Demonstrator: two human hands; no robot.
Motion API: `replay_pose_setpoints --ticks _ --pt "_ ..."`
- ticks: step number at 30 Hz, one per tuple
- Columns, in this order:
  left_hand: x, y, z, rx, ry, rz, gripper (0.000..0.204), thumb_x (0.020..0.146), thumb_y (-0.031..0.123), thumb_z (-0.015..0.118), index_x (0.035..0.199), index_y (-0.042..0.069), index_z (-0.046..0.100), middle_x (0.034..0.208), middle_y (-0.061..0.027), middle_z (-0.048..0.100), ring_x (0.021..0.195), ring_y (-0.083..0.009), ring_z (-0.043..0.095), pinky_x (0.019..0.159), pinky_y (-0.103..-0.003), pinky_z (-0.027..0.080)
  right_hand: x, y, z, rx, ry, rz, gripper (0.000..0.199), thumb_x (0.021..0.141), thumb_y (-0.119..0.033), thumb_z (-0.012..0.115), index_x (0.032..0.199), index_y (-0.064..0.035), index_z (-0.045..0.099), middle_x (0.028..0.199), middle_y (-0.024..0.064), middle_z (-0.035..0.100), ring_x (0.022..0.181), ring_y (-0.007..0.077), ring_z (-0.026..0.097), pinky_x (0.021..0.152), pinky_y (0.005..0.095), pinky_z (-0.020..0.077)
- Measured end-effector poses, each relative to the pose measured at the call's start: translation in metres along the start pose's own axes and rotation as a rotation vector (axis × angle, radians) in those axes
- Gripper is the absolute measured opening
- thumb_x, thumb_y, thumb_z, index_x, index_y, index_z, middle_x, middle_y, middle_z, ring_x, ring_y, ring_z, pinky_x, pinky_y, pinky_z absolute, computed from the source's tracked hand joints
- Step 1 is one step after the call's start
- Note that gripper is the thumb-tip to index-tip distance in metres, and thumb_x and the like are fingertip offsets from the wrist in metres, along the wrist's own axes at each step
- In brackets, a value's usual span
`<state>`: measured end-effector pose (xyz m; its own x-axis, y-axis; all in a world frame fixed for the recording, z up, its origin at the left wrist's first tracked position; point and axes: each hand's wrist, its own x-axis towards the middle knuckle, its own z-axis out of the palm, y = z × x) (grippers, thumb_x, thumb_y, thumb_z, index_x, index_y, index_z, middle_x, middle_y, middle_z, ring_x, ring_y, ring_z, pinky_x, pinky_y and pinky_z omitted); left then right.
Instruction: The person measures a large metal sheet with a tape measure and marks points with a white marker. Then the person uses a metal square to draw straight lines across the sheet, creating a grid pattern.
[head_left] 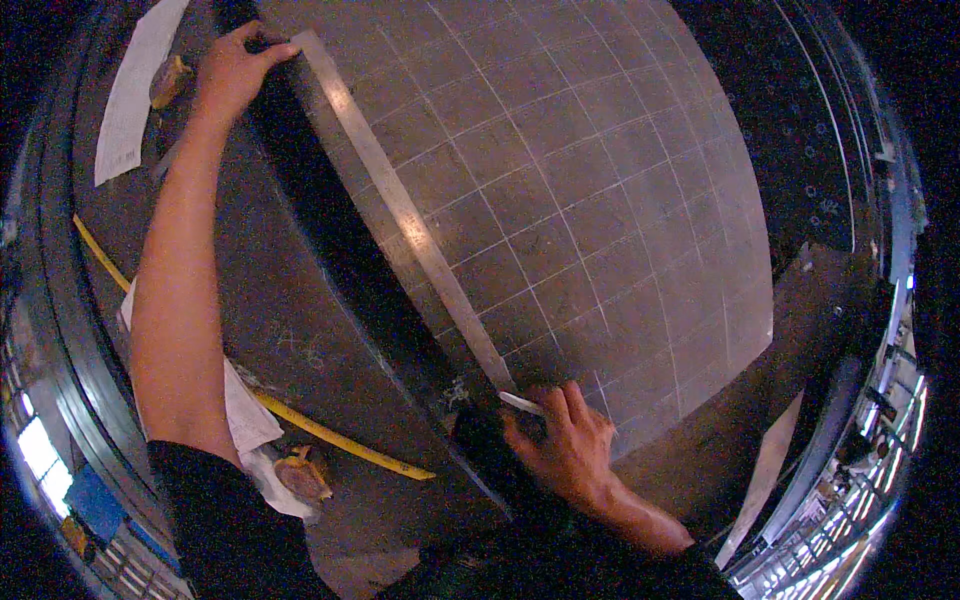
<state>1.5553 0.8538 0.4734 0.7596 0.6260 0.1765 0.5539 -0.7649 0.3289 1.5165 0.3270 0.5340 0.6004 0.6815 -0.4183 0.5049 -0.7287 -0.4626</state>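
A long, shiny metal straightedge (410, 222) lies along the left side of a dark sheet (590, 200) marked with a grid of white lines. At its far end my left hand (232, 75) is closed, thumb on the strip's tip; the other fingers are partly hidden over the sheet's edge. Down at the near end, my right hand (565, 445) pinches a thin white marking stick (521, 404), possibly chalk. The stick's tip is beside the straightedge's near end. My right hand rests by the sheet's near left corner.
Left of the sheet, a yellow measuring tape strip (340, 436) crosses the dark surface beneath my left forearm. A worn yellowish object (303, 474) lies near it, and a similar one (171, 82) beside white paper (140, 95). A flat strip (765, 480) lies at the lower right.
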Motion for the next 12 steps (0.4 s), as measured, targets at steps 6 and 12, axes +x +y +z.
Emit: replay_pose_setpoints --ticks 6,12 --pt "0.011 -0.012 0.001 0.047 -0.089 -0.024 0.060 0.075 0.048 0.079 0.119 0.007 0.067 0.123 -0.0156 0.066 0.117 -0.0308 0.061 0.103 -0.039 0.045 0.002 0.000 0.004 -0.019 0.035 -0.030 0.040 0.080 -0.035 0.076 0.106 -0.0103 0.059 0.091 0.0092 0.059 0.072 0.0303 0.065 0.057 0.0433 0.0514" --pt "0.030 -0.051 0.016 0.002 -0.197 -0.043 0.060 0.076 0.046 0.079 0.123 0.010 0.066 0.123 -0.0149 0.066 0.117 -0.0287 0.061 0.104 -0.038 0.044 0.003 0.003 0.009 -0.068 0.059 -0.066 0.038 0.080 -0.039 0.074 0.102 -0.0115 0.059 0.087 0.0091 0.058 0.069 0.0285 0.065 0.055 0.0416 0.0534"
